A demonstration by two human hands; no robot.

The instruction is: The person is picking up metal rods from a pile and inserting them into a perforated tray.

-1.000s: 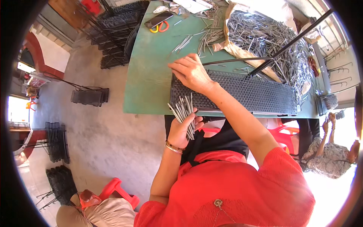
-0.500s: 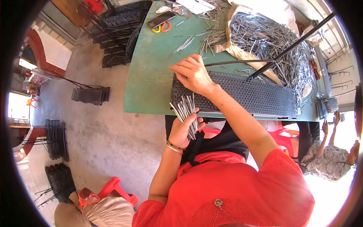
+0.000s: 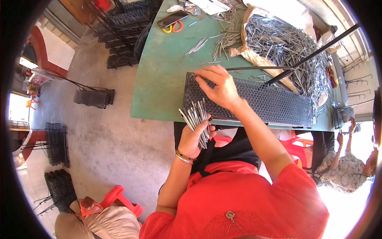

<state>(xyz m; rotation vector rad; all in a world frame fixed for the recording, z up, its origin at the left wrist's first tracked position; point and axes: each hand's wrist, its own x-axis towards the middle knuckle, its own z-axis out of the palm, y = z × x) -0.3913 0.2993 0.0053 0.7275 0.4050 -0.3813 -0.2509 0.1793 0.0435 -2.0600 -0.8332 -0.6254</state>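
Partly hidden; rods (image 3: 193,116) in left hand (image 3: 191,138)

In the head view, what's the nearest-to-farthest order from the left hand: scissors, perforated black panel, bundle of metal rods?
1. Bundle of metal rods: held in the left hand.
2. Perforated black panel: just ahead, extending right.
3. Scissors: far ahead, slightly left.

green table (image 3: 155,85), black tray (image 3: 274,100) in dotted hole pattern, silver-grey rods (image 3: 194,116), tan paper (image 3: 260,62), yellow-and-orange scissors (image 3: 172,29), black phone (image 3: 172,18), red shirt (image 3: 242,193), black trousers (image 3: 238,150), grey floor (image 3: 111,143)
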